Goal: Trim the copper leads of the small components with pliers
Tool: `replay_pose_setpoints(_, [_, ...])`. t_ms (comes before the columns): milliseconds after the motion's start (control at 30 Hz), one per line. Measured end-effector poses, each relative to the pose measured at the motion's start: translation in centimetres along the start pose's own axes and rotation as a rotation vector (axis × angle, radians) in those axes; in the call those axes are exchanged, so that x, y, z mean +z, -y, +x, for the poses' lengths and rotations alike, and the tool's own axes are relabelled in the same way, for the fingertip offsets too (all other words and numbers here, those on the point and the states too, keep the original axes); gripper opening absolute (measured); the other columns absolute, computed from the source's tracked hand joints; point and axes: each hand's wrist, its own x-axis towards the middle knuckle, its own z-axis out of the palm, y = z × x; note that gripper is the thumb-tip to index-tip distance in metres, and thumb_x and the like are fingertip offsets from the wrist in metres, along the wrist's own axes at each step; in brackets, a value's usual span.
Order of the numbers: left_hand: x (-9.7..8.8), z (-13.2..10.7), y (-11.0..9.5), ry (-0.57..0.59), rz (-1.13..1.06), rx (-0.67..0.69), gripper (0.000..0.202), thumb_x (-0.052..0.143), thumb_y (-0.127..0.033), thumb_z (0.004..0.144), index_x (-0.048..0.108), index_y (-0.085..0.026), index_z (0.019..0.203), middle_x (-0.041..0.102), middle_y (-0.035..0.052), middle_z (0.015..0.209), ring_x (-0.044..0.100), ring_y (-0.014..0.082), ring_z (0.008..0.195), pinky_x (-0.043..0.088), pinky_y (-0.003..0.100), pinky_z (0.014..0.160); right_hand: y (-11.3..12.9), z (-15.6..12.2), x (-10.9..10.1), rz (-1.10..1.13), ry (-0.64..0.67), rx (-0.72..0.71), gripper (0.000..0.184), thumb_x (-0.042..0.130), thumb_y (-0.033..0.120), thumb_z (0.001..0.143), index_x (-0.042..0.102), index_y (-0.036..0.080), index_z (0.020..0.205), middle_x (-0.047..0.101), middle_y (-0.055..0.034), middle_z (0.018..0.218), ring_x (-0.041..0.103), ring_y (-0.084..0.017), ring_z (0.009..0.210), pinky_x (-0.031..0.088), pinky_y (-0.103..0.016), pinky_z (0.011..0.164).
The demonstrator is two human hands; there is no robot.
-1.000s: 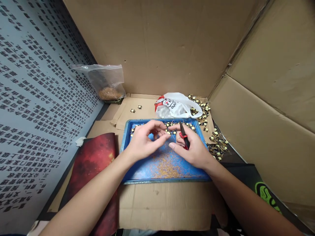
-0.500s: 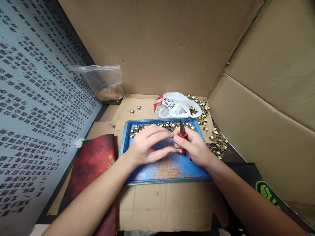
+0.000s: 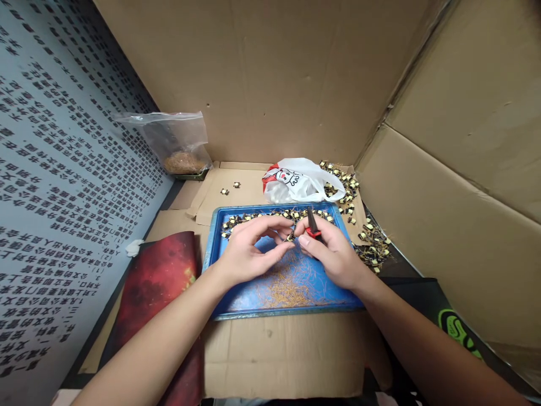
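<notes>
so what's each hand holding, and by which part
Right hand grips the cutters by their red handles; left hand pinches a small component, where exactly too small to tell.

Head-worn, down onto tray (image 3: 243, 293), seemingly close

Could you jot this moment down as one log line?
left hand: pinching small part | right hand: holding red pliers | below: blue tray
</notes>
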Motion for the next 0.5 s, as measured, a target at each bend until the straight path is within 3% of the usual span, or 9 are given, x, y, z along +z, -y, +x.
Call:
replay_pose_setpoints(167, [-0.19, -0.21, 0.41, -0.022, 0.102, 0.057, 0.041, 0.081, -0.013, 0.091, 0.069, -0.015, 0.13, 0.08, 0.0087, 0.106, 0.077, 0.0149, 0.084, 0.068, 0.029, 0.082, 0.03, -0.05, 0.46, -0.051, -0.046, 0.022, 0.018, 0.072, 0.035, 0.099, 0.062, 0.022, 0.107, 0.037, 0.0086, 0.068, 0.038, -0.013, 0.059, 0.033, -0.029, 0.059])
replay_pose_setpoints(500, [-0.59, -0.02, 0.19, -0.037, 0.183, 0.115, 0.043, 0.085, -0.016, 0.091, 0.071, -0.017, 0.131, 0.081, 0.0068, 0.105, 0.079, 0.0145, 0.087, 0.067, 0.026, 0.084, 0.37, 0.48, 0.08, -0.083, -0.065, 0.094, 0.018, 0.07, 0.036, 0.096, 0.065, 0.021, 0.089, 0.05, 0.004, 0.07, 0.045, -0.014, 0.062, 0.036, -0.029, 0.059])
